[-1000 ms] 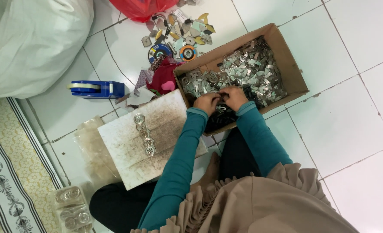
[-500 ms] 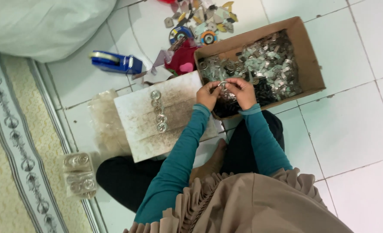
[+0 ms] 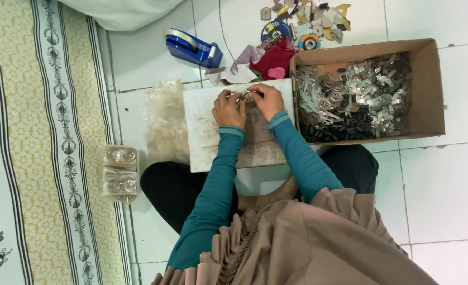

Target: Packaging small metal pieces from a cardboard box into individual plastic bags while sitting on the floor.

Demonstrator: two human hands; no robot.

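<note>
Both hands meet over a worn white board (image 3: 213,137) that lies on the tiled floor in front of the seated person. The left hand (image 3: 228,110) and the right hand (image 3: 267,101) pinch a small metal ring (image 3: 246,96) between their fingertips, thumbs and forefingers pressed onto it from either side. The ring sits above the far edge of the board, just beside the cardboard box. It is too small to tell which way it faces or how its long axis runs.

The cardboard box (image 3: 428,89) lies open to the right of the board, its long side running left to right. It holds a heap of small silver metal pieces (image 3: 360,89), with a band of dark pieces (image 3: 345,129) along the near wall.

Left of the board lies a crumpled clear plastic bag (image 3: 165,121). Nearer the rug, a clear packet (image 3: 120,173) holds round metal parts. A blue tape dispenser (image 3: 193,48) stands beyond the board, pointing slantwise toward the box. Beside it lies a red cloth (image 3: 273,59), and farther off a scatter of small coloured trinkets (image 3: 308,21). A patterned rug (image 3: 39,142) covers the floor on the left.
</note>
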